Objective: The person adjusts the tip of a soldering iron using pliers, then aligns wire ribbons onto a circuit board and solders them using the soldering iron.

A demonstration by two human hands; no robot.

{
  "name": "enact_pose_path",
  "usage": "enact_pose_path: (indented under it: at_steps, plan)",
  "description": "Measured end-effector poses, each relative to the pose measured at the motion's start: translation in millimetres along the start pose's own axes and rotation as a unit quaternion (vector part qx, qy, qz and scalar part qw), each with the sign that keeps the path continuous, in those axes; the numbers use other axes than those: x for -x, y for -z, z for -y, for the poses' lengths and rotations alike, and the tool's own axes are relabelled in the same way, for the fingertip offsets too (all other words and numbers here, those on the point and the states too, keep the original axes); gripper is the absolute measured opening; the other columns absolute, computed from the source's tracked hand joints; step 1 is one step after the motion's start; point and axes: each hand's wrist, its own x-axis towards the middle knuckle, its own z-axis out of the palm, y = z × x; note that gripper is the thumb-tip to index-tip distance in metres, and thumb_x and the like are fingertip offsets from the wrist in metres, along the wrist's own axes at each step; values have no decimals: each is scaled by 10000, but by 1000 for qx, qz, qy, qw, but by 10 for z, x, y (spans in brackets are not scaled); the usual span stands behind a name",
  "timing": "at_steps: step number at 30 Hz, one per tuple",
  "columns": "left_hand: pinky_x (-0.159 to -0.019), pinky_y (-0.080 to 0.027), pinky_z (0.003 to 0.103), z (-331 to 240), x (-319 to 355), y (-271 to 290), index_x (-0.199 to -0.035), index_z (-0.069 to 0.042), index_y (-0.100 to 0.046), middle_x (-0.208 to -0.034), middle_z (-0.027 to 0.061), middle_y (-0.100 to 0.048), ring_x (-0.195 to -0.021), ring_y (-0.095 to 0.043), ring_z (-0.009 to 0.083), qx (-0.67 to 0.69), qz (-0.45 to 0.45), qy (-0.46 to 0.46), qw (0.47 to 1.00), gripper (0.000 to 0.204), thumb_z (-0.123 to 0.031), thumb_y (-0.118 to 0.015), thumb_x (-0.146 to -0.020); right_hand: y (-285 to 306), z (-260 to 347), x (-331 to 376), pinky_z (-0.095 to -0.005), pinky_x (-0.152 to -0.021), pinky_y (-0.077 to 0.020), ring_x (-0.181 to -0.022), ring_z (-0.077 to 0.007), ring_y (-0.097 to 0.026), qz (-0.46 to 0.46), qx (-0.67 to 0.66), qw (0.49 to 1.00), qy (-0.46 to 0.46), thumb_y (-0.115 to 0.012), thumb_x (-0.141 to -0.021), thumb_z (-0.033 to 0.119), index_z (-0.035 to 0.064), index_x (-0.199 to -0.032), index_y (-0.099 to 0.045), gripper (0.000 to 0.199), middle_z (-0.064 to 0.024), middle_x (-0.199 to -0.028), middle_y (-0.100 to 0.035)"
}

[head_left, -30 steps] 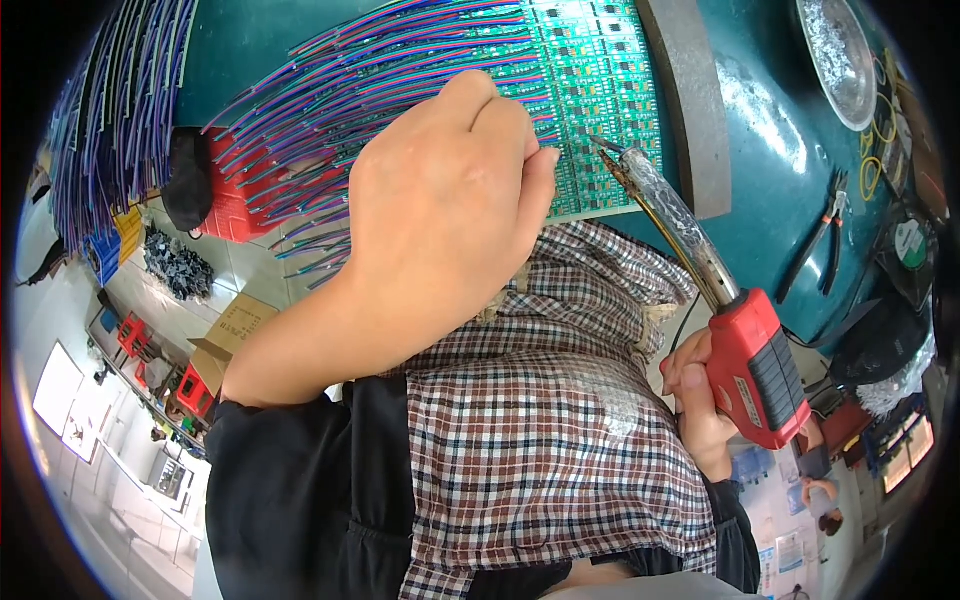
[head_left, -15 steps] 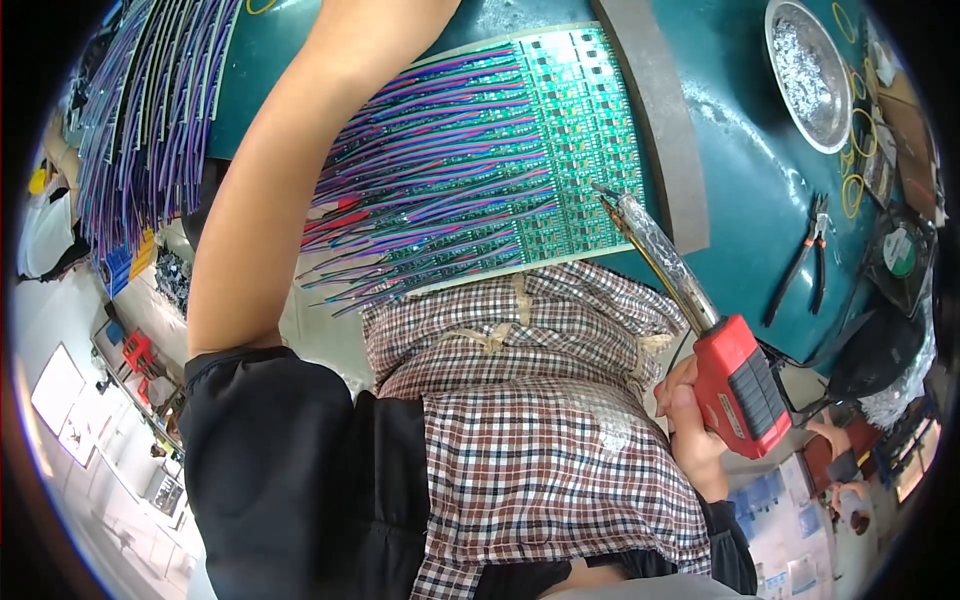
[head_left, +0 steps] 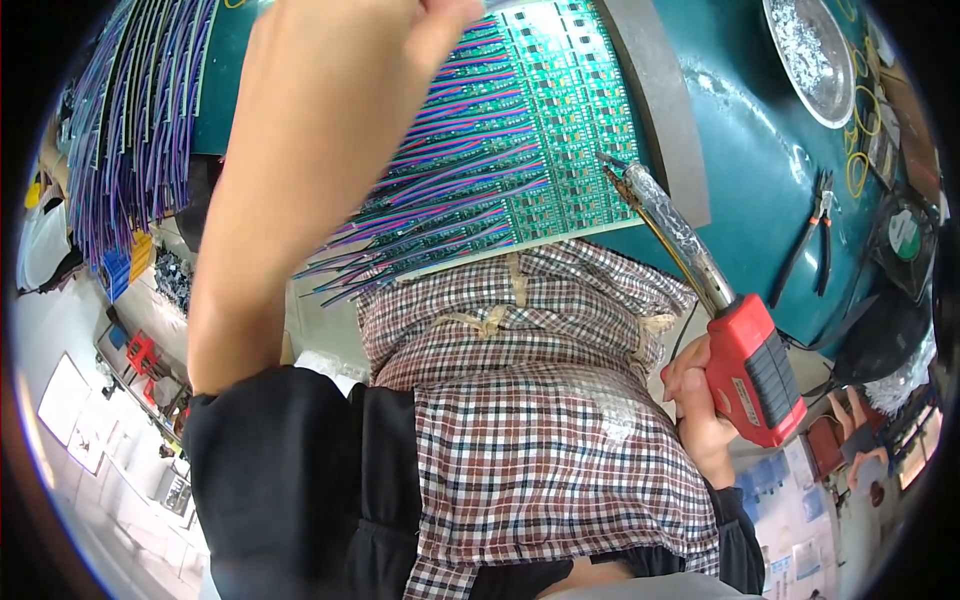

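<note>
My right hand [head_left: 705, 410] grips a red-and-black soldering gun [head_left: 752, 370]. Its long metal barrel and thin feed tube point up and left, with the tip over the right part of a green circuit board panel [head_left: 560, 130]. Rows of small chips fill that panel. Thin purple, red and blue wires [head_left: 470, 150] run leftward from its rows. My left arm reaches across the panel's left side. My left hand [head_left: 440, 30] is blurred at the top edge above the wires, and most of its fingers are cut off or hidden.
A dark grey bar [head_left: 660, 120] stands along the panel's right side. On the green table lie pliers [head_left: 812, 240], a metal bowl [head_left: 810, 65] of silvery bits and yellow rubber bands [head_left: 857, 173]. More wired boards [head_left: 150, 110] hang at the far left. A checked apron [head_left: 560, 430] covers my lap.
My left hand has come down and right into view at the top edge. The view has shifted slightly, and the soldering gun's tip stays over the panel's right part.
</note>
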Motion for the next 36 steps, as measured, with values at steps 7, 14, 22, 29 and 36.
enact_pose_path:
  at_steps: [7, 14, 22, 29, 36]
  plan:
    - [-625, -496, 310, 234, 693, -263, -899, -18, -605, -827, 70, -592, -711, -613, 182, 31, 59, -113, 991, 91, -21, -696, -899, 3, 26, 0, -283, -555, -433, -583, -134, -487, -6, -10, 1000, -4, -626, -965, 132, 31, -996, -507, 159, -80, -738, -534]
    - [-550, -498, 292, 268, 801, -542, -822, -34, -623, -795, 56, -597, -649, -606, 172, 24, 60, -66, 996, 156, -91, -751, -892, 57, -11, 72, -283, -594, -445, -631, -125, -512, 39, 38, 999, -4, -628, -966, 119, -13, -1122, -555, 217, -61, -752, -551]
    - [-535, -505, 297, 270, 810, -616, -782, -38, -609, -755, 59, -583, -612, -614, 186, 11, 40, -80, 996, 171, -70, -740, -887, 89, -144, 119, -300, -685, -470, -703, -119, -527, 74, 41, 996, -5, -616, -972, 84, 3, -1177, -569, 226, -40, -807, -552]
    - [-513, -482, 313, 264, 804, -636, -759, -43, -602, -732, 58, -577, -578, -592, 191, 2, 28, -84, 996, 188, -77, -748, -872, 55, -72, 16, -290, -614, -458, -677, -137, -512, 85, 49, 995, 16, -590, -937, 31, 13, -929, -551, 44, -69, -793, -543]
    - [-496, -437, 318, 256, 798, -636, -745, -54, -601, -717, 48, -572, -533, -556, 181, 5, 24, -79, 997, 195, -83, -755, -862, 55, -12, -13, -373, -647, -537, -713, -276, -701, 55, 145, 988, -1, -759, -762, 32, 33, -996, -748, 234, -102, -827, -719]
